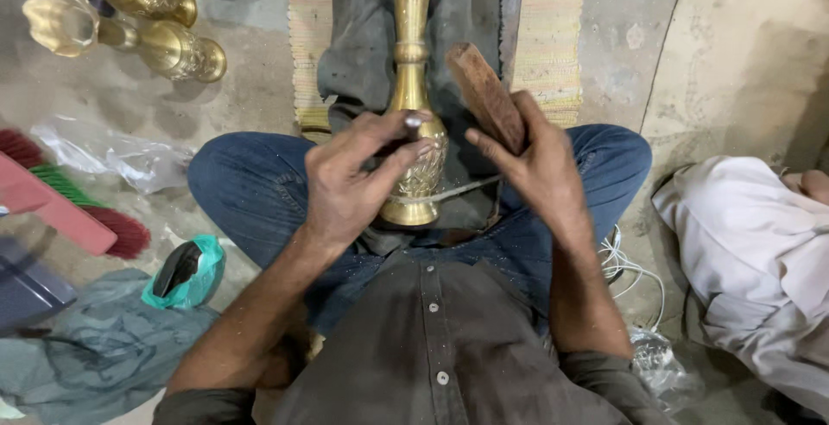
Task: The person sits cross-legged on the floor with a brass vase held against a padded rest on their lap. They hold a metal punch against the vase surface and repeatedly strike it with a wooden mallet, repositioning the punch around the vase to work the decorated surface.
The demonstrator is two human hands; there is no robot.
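Left hand (pixel 345 185) pinches chisel (pixel 416 121) against brass vase (pixel 413 97); right hand (pixel 540 166) grips wooden mallet (pixel 485 97); an off-centre strike may slip, scarring brass

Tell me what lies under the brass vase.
The brass vase lies on a dark grey cloth spread over a striped mat. Its base rests over the crossed legs; what lies beneath there is hidden.

brass vase (pixel 413 88) lying lengthwise, wooden mallet (pixel 485 95) raised

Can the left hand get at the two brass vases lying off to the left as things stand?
Probably not: the left hand grips a punch against the upright brass vase, and the lying vases look beyond easy reach.
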